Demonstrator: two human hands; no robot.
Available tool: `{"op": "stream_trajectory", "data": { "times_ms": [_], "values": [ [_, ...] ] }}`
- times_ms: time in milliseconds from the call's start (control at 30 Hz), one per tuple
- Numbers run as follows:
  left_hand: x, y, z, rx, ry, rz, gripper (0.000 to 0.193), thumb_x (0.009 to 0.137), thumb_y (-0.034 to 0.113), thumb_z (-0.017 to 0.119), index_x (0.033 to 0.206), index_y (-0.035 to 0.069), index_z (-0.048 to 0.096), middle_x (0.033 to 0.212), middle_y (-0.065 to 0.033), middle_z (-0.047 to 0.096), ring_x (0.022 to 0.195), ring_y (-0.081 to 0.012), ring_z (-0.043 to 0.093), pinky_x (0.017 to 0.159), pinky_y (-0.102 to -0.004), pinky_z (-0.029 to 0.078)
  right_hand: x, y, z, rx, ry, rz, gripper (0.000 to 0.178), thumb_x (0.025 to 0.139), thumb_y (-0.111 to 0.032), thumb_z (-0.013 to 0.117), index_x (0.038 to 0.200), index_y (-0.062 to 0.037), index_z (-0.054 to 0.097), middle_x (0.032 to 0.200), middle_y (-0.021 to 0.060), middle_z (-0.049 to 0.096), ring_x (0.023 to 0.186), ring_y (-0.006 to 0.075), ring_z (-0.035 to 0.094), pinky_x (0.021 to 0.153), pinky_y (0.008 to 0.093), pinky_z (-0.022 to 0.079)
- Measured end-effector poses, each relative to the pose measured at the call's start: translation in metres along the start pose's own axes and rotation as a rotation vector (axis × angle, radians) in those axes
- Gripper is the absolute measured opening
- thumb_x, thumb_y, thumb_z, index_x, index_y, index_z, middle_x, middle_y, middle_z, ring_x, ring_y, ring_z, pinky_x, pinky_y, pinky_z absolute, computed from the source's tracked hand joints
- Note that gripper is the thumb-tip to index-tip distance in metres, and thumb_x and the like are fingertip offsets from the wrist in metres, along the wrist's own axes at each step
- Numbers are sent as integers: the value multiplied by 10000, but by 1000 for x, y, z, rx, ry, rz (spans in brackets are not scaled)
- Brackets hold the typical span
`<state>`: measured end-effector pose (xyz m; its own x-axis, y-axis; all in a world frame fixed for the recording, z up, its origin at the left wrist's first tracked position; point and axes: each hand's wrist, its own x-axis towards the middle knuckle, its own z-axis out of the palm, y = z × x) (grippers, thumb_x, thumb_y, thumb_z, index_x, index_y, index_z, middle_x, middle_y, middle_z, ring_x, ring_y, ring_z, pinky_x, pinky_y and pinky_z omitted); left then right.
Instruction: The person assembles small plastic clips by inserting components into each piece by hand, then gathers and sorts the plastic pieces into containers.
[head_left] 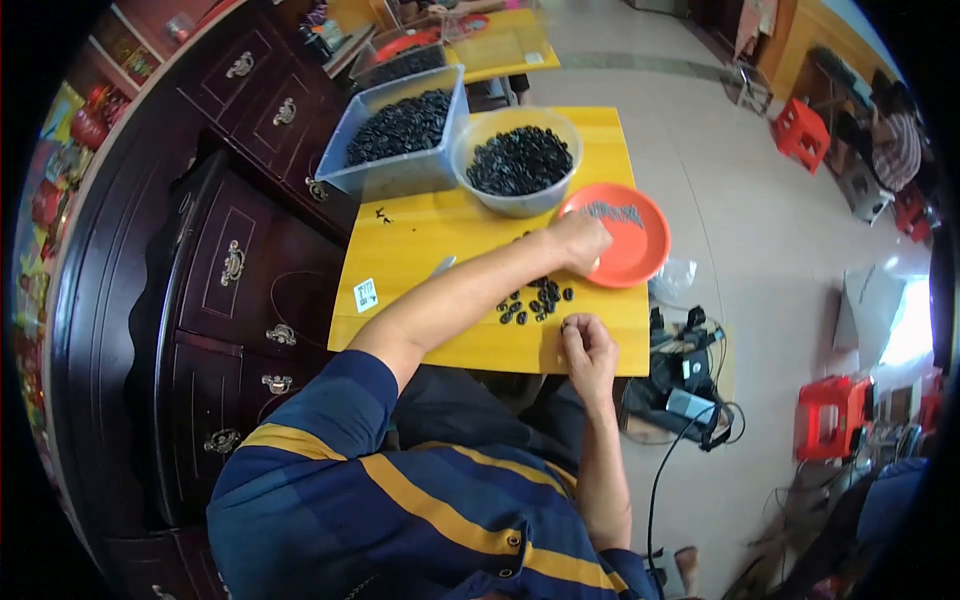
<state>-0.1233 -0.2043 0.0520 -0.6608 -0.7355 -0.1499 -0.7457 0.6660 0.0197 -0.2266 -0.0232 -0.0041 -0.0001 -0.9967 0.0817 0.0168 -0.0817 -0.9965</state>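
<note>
My left arm stretches across the yellow table (400, 270), and my left hand (583, 243) is curled at the left side of an orange plate (640, 250). Small grey metal pieces (615, 212) lie on the plate. What my left fingers hold, if anything, is hidden. Close to the table's front edge, my right hand (592, 352) has thumb and fingers pinched together; anything between them is too small to name. Just beyond it lie several loose black oval pieces (535, 304), partly covered by my left forearm. A round clear tub (515, 205) of similar black pieces stands behind.
Left of the tub stands a rectangular clear bin (400, 175) of black pieces. A white label (365, 295) sits on the table's left side. Dark wooden drawers (240, 260) flank the left. Right of the table are a black bag with cables (690, 380) and red stools (832, 415).
</note>
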Motion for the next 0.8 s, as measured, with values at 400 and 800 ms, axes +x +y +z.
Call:
{"op": "stream_trajectory", "data": {
  "times_ms": [400, 800],
  "values": [
    [-23, 1, 17, -402, 492, 33, 104, 766, 86, 592, 867, 65, 578, 829, -120, 637, 804, -351, 640, 730, -459, 508, -3, 6, 2, 104, -22, 46, 60, 960, -45, 573, 971, 2, 608, 763, 0, 602, 641, 58, 551, 590, 209, 458],
    [-123, 18, 23, -1217, 476, -256, 92, 840, 4, 605, 917, 17, 655, 858, 6, 646, 748, -53, 592, 677, -228, 495, 4, -1, 2, 318, 1, 173, 77, 974, -96, 576, 1011, -32, 598, 868, 32, 667, 688, 69, 572, 628, 204, 436]
  ]
}}
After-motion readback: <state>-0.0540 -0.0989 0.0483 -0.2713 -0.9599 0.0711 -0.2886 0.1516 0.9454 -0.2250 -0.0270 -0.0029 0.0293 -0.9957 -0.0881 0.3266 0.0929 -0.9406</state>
